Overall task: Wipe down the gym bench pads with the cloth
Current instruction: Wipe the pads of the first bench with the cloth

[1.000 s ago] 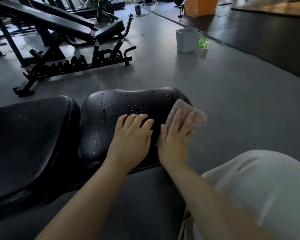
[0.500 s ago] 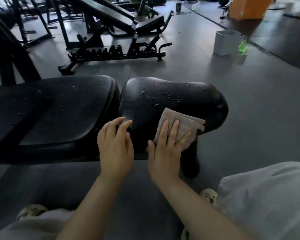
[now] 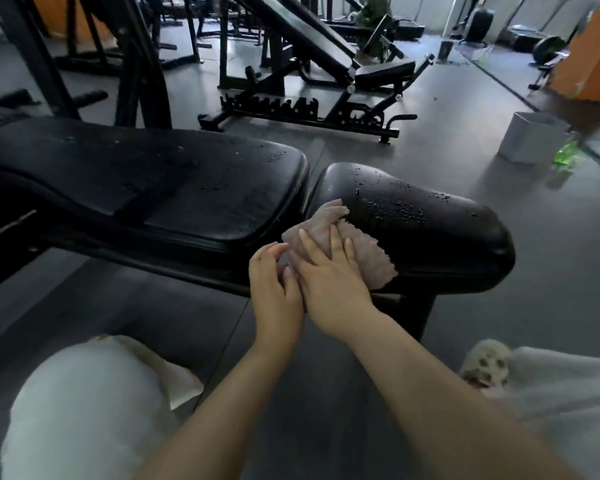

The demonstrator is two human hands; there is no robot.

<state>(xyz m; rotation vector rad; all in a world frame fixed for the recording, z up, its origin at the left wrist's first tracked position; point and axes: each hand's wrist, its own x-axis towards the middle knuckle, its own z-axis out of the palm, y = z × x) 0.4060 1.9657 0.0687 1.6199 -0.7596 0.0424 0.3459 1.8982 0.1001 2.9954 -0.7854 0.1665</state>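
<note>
Black bench pads (image 3: 194, 188) (beaded with droplets) — pale pink cloth (image 3: 368, 258) — green bottle (image 3: 567, 154).

no readable text, labels or signs

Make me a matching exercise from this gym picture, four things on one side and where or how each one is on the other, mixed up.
Things:
1. pinkish cleaning cloth
2. short black seat pad
3. white rectangular bin
4. green spray bottle

States:
A. on the floor beside the bin
B. pressed under the right hand
C. beaded with water droplets
D. standing on the grey floor, far right

Pairs: 1-B, 2-C, 3-D, 4-A
</note>
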